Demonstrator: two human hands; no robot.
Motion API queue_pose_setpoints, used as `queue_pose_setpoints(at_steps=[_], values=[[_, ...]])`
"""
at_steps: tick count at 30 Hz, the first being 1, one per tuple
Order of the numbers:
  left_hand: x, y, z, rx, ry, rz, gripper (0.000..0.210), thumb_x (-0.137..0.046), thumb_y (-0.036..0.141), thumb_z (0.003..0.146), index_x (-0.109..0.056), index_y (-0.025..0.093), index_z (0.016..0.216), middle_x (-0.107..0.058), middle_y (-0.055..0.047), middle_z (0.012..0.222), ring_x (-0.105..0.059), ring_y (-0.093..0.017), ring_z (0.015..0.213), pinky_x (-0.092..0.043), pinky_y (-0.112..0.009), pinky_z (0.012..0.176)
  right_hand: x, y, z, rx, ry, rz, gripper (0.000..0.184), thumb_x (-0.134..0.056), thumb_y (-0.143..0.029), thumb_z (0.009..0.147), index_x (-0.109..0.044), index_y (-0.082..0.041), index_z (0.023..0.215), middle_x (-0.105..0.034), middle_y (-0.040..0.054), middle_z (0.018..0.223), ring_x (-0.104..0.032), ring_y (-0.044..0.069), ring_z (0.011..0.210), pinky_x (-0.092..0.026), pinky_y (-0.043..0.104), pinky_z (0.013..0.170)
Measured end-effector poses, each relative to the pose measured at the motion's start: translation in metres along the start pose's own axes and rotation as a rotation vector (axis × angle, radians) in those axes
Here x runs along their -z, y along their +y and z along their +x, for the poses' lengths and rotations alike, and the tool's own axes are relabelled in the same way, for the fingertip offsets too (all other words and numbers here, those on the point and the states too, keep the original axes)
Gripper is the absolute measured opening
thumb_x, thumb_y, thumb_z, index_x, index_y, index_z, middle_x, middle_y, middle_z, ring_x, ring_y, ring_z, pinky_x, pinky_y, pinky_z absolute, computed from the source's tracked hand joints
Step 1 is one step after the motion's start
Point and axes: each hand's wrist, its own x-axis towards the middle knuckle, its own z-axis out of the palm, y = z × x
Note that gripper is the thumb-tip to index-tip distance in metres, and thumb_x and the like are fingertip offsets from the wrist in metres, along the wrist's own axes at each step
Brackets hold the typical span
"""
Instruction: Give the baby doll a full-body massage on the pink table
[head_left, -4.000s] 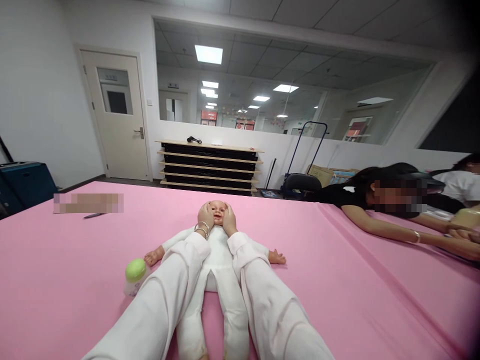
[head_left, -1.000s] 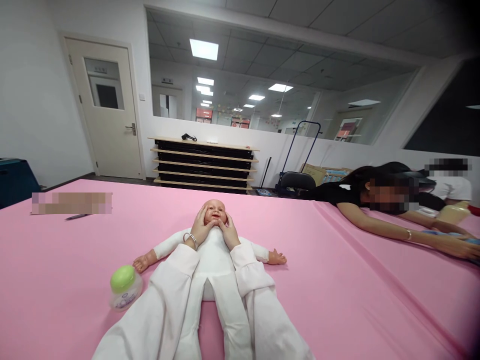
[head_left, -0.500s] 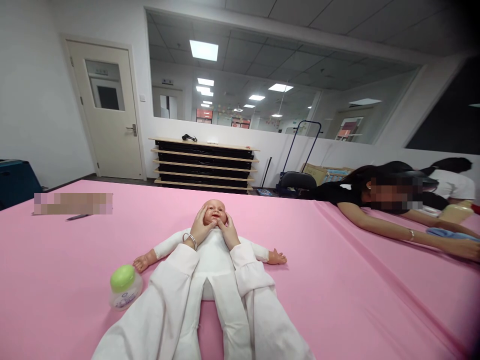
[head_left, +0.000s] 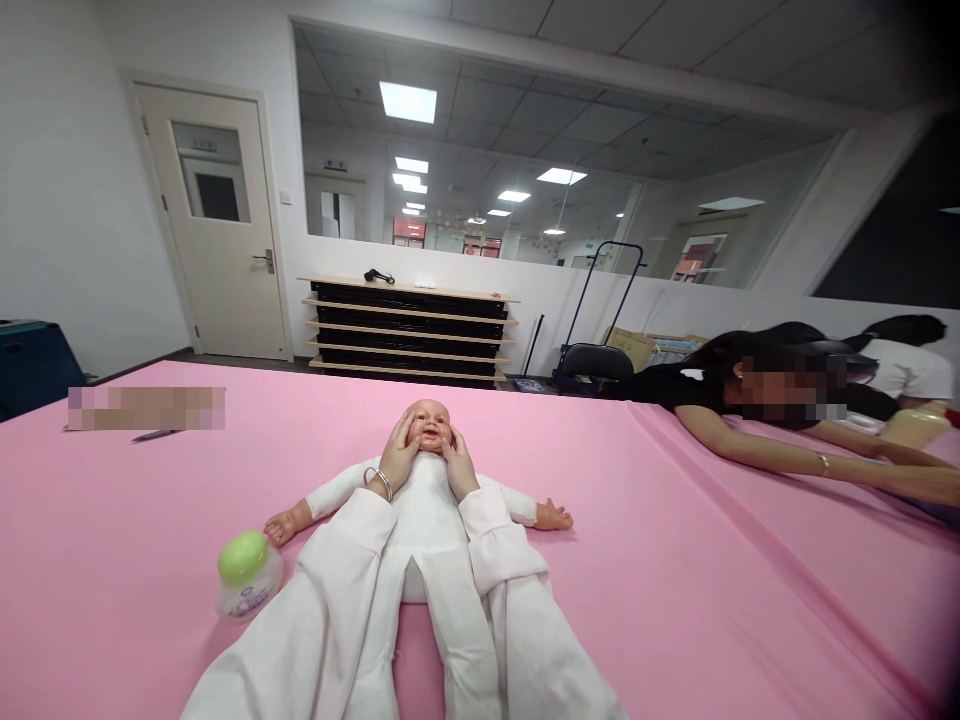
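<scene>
A baby doll (head_left: 424,520) with a white cloth body lies on its back on the pink table cover (head_left: 667,600), head away from me and arms spread out. My left hand (head_left: 397,458) cups one side of the doll's head (head_left: 430,418), fingers along the temple and thumb on the cheek near the mouth corner. The opposite side is held the same way by my right hand (head_left: 460,462). Both thumbs sit apart, with the doll's mouth and chin showing between them. Beside the doll's hand on the left stands a clear jar (head_left: 249,580) with a green lid.
At the far left of the table lies a pen (head_left: 155,435) near a blurred-out patch. On the right a co-worker (head_left: 750,420) leans over the table, arms stretched out. Behind the table are stacked boards (head_left: 409,320) and a folded chair (head_left: 596,360).
My thumbs have moved apart, from below the doll's mouth outward to its cheeks. The co-worker's arms have shifted, and the blue cloth near them has mostly gone from view.
</scene>
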Motion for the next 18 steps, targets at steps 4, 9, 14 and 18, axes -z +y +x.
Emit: queue_pose_setpoints(at_steps=[4,9,14,18], values=[[0.0,0.001,0.0,0.005,-0.002,-0.009,0.051,-0.051,0.025,0.077,-0.043,0.017,0.127,-0.037,-0.01,0.139,-0.03,-0.022,0.131,-0.02,-0.04,0.11,0.0,0.0,0.0,-0.003,0.0,0.018,0.053,-0.056,-0.046,0.071,-0.05,-0.02,0.117,-0.052,0.0071,0.126,-0.049,0.021,0.116,-0.041,0.035,0.097],[-0.002,0.006,-0.003,0.006,0.015,0.004,0.065,-0.066,0.029,0.067,-0.042,0.018,0.127,-0.036,-0.011,0.139,-0.028,-0.026,0.131,-0.025,-0.041,0.108,-0.001,-0.008,-0.005,-0.005,-0.013,0.017,0.057,-0.063,-0.045,0.066,-0.052,-0.019,0.115,-0.053,0.0076,0.124,-0.049,0.022,0.116,-0.039,0.034,0.099],[-0.003,0.012,-0.005,0.021,0.012,0.045,0.077,-0.073,0.025,0.059,-0.041,0.017,0.128,-0.035,-0.012,0.139,-0.029,-0.026,0.13,-0.025,-0.04,0.108,-0.003,-0.012,-0.008,-0.018,-0.023,0.022,0.068,-0.069,-0.039,0.06,-0.047,-0.017,0.12,-0.049,0.0099,0.129,-0.048,0.022,0.117,-0.039,0.034,0.1],[-0.002,0.01,-0.005,0.01,0.005,0.056,0.075,-0.071,0.027,0.062,-0.04,0.014,0.129,-0.034,-0.014,0.139,-0.028,-0.026,0.131,-0.023,-0.039,0.109,-0.003,-0.012,-0.008,-0.014,-0.027,0.019,0.069,-0.068,-0.037,0.06,-0.045,-0.015,0.121,-0.048,0.0111,0.129,-0.047,0.022,0.118,-0.038,0.034,0.101]])
